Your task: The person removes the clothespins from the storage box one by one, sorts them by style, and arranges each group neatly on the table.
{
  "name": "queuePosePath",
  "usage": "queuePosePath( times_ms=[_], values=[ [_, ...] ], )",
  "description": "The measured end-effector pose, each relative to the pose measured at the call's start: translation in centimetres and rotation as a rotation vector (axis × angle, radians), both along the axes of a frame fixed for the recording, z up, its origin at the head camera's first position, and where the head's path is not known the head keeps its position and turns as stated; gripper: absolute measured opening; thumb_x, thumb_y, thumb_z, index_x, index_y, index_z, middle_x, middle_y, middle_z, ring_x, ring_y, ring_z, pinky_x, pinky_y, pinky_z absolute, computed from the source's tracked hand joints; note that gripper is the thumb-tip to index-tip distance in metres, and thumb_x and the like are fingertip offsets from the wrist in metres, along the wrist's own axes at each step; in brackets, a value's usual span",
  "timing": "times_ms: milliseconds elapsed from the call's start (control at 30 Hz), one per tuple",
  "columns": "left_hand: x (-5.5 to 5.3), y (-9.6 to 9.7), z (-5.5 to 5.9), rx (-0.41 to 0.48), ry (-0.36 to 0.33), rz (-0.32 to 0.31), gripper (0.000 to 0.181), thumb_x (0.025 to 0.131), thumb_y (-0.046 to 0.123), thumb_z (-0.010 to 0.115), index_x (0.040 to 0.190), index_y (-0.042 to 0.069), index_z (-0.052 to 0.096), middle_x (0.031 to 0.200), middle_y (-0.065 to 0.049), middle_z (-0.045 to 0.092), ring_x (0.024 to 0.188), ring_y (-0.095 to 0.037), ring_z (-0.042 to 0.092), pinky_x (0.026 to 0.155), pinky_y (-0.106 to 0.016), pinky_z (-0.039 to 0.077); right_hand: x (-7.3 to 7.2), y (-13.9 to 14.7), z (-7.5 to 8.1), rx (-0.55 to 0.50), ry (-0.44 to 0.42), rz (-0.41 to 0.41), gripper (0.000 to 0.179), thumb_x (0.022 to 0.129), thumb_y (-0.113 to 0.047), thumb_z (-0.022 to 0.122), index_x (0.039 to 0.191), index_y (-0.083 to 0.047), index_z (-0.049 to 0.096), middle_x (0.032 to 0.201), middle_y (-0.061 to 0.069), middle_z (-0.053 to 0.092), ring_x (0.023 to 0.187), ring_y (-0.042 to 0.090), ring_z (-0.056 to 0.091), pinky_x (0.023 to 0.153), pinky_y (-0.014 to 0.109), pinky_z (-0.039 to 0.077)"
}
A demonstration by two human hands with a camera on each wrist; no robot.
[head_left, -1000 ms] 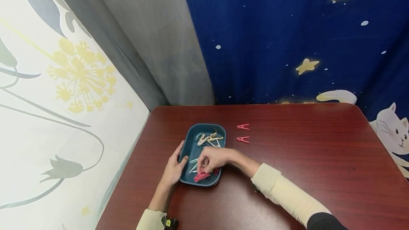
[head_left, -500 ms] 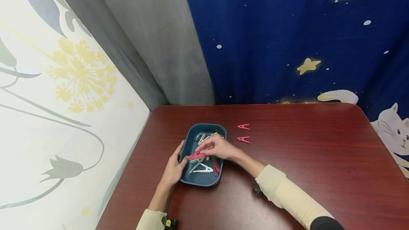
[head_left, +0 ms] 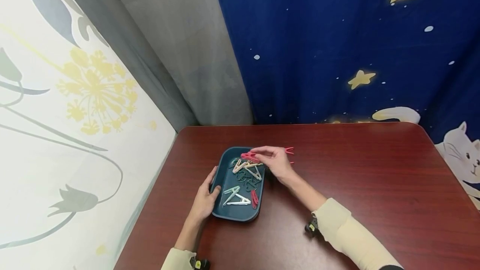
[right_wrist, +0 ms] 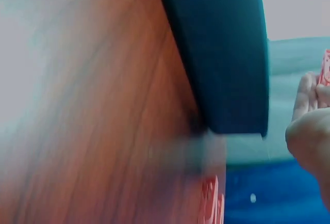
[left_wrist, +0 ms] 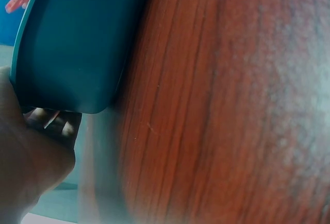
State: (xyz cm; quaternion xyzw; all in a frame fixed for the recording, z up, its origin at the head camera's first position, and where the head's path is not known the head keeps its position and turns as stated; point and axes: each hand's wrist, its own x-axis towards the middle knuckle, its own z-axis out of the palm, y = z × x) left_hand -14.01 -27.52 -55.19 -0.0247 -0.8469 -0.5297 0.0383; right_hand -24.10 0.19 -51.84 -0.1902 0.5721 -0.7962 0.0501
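Note:
My left hand (head_left: 205, 198) grips the left side of a dark teal plastic tray (head_left: 221, 178), thumb over the rim and fingers along the outer wall. Over the tray's far right corner, my right hand (head_left: 275, 161) pinches a red clothespin (head_left: 249, 156) between thumb and fingertips. That clothespin (right_wrist: 325, 69) also shows at the right edge of the right wrist view. Inside the tray lie another red clothespin (head_left: 254, 199), a white clothespin (head_left: 240, 201), a pale green clothespin (head_left: 231, 193), several cream clothespins (head_left: 238, 166) and dark green clips (head_left: 250, 184).
Two red clothespins lie on the table right of the tray, partly behind my right hand; one clothespin (head_left: 289, 150) shows its tip. The brown wooden table (head_left: 356, 186) extends to the right. A grey curtain (head_left: 180, 53) and a blue starry curtain (head_left: 318, 45) hang behind it.
My right hand has lifted the red clothespin from the tray's near end and carried it to the far right corner. My left hand has stayed on the tray.

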Motion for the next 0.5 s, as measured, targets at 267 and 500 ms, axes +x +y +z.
queuePosePath(
  times_ms=[267, 500],
  values=[
    [0.0, 0.0, 0.0, 0.004, -0.011, 0.007, 0.073, 0.102, -0.008, 0.059, 0.167, 0.015, 0.036, 0.161, -0.011, 0.049, 0.141, -0.028, 0.05, 0.106, -0.017, 0.035, -0.6, 5.3, -0.6, 0.214, -0.019, -0.147, 0.023, 0.102, 0.001, 0.068, 0.124, 0.005, 0.076, 0.119, 0.021, 0.076, 0.082, 0.011, 0.075, 0.073, 0.038, 0.062],
    [0.0, 0.0, 0.1, 0.002, -0.01, 0.002, 0.073, 0.102, -0.008, 0.059, 0.167, 0.015, 0.036, 0.161, -0.012, 0.049, 0.14, -0.029, 0.05, 0.105, -0.017, 0.037, -0.3, 8.2, -1.8, 0.355, 0.011, -0.224, 0.022, 0.1, -0.002, 0.073, 0.12, 0.004, 0.079, 0.114, 0.019, 0.078, 0.094, 0.012, 0.076, 0.08, 0.029, 0.06]
  ],
)
